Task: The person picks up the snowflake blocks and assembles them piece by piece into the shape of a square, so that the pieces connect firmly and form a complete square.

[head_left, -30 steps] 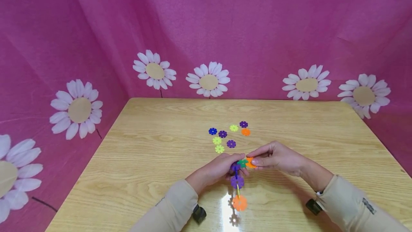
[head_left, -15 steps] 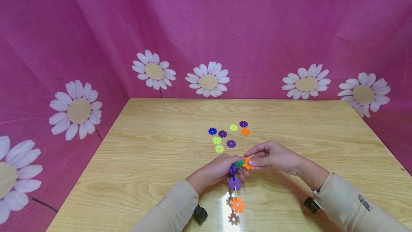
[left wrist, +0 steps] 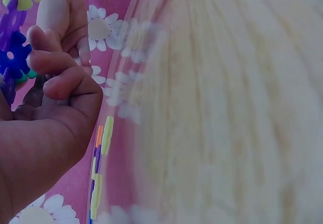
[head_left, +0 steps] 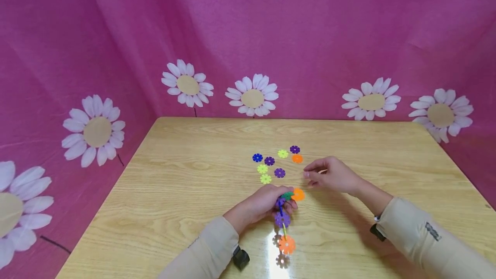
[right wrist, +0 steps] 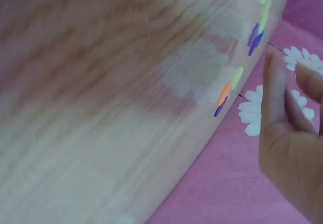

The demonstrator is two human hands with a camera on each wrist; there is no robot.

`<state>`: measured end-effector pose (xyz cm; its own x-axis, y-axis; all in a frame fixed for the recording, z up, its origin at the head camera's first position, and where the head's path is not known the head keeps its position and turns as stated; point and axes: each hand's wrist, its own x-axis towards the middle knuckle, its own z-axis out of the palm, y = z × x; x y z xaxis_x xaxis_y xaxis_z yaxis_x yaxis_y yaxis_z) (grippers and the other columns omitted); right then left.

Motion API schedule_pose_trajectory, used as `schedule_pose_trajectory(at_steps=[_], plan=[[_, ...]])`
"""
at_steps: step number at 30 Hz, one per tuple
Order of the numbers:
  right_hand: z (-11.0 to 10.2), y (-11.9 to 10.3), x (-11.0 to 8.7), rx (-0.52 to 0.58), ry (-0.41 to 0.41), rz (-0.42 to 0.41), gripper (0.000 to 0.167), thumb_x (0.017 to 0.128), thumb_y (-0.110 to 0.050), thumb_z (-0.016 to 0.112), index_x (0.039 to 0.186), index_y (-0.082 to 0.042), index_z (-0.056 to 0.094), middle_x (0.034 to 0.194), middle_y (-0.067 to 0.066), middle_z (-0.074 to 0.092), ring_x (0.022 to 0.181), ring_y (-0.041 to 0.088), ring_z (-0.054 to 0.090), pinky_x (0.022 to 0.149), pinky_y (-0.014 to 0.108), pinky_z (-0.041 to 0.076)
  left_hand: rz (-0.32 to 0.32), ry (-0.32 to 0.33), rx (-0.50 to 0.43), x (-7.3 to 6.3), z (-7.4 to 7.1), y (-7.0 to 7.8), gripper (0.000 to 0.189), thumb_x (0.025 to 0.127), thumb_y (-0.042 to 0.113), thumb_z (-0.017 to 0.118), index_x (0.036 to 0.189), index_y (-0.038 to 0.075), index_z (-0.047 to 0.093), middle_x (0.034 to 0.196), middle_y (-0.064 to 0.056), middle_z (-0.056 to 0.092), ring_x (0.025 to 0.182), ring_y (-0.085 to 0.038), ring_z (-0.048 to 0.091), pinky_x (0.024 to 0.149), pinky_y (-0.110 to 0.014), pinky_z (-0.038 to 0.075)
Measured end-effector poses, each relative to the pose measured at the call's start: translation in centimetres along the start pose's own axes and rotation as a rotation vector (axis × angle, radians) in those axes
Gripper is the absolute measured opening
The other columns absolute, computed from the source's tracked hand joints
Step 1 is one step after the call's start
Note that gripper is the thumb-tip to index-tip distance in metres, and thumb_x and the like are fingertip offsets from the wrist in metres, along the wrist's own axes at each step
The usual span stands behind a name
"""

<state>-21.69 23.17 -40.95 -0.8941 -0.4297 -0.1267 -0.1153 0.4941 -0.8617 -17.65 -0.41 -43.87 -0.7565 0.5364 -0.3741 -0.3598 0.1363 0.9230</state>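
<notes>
My left hand (head_left: 265,201) holds a chain of joined plastic snowflake discs near its green and upper purple pieces. From the grip hang a blue disc (left wrist: 15,55), a lower purple disc (head_left: 282,219), a yellow one seen edge-on and an orange disc (head_left: 286,244) at the bottom. Another orange disc (head_left: 298,194) sticks out to the right, joined to the green disc (head_left: 287,196). My right hand (head_left: 333,175) is apart from the chain, up and to its right, with nothing between its bent fingers, above the table and near the loose discs.
Loose discs lie on the wooden table (head_left: 186,175) beyond the hands: a blue one (head_left: 257,157), several purple and yellow ones, and a loose orange one (head_left: 297,158). A pink cloth (head_left: 310,46) with white flowers stands behind the table and on its left.
My right hand has let go of the orange disc at the chain's right end and moved up and away toward the loose discs. My left hand keeps its hold with little movement.
</notes>
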Motion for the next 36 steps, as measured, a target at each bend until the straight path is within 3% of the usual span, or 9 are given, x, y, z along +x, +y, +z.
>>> schedule_pose_trajectory(at_steps=[7,12,16,22,36], plan=[[0.3,0.4,1.8,-0.456,0.138,-0.101,0.029,0.092,-0.016,0.071,0.112,0.005,0.07,0.095,0.011,0.074,0.071,0.013,0.066,0.057,0.024,0.051,-0.008,-0.014,-0.001,-0.2,-0.2,0.1,0.048,0.1,0.039,0.052,0.091,-0.003,0.073,0.071,0.0,0.067,0.064,-0.008,0.062,0.059,-0.02,0.05],[0.4,0.7,3.2,-0.61,0.173,-0.143,0.03,0.09,-0.018,0.074,0.111,0.004,0.071,0.094,0.01,0.074,0.068,0.01,0.06,0.06,0.026,0.049,-0.013,-0.024,0.005,-0.2,-0.5,0.1,0.048,0.101,0.039,0.051,0.091,-0.003,0.073,0.071,0.0,0.067,0.064,-0.009,0.062,0.061,-0.021,0.05],[0.3,0.7,4.2,-0.682,0.18,-0.15,0.032,0.089,-0.02,0.076,0.111,0.003,0.071,0.095,0.01,0.074,0.07,0.014,0.061,0.067,0.034,0.054,-0.014,-0.031,0.01,-0.2,-0.6,0.0,0.049,0.101,0.04,0.05,0.091,-0.002,0.073,0.072,0.0,0.067,0.065,-0.009,0.062,0.062,-0.021,0.05],[0.1,0.6,5.4,-0.733,0.142,-0.093,0.037,0.09,-0.023,0.075,0.116,0.003,0.07,0.098,0.013,0.074,0.086,0.024,0.069,0.082,0.045,0.058,-0.019,-0.032,0.0,-0.1,-0.8,-0.1,0.046,0.1,0.039,0.052,0.09,0.0,0.073,0.07,0.002,0.067,0.063,-0.007,0.062,0.056,-0.019,0.047],[0.1,1.1,7.3,-0.725,0.103,-0.007,0.033,0.091,-0.025,0.074,0.113,0.0,0.072,0.089,0.008,0.071,0.07,0.016,0.056,0.065,0.032,0.048,-0.015,-0.018,0.022,-0.4,-1.2,0.2,0.049,0.099,0.041,0.053,0.09,-0.002,0.074,0.069,0.002,0.067,0.064,-0.008,0.063,0.059,-0.019,0.049]])
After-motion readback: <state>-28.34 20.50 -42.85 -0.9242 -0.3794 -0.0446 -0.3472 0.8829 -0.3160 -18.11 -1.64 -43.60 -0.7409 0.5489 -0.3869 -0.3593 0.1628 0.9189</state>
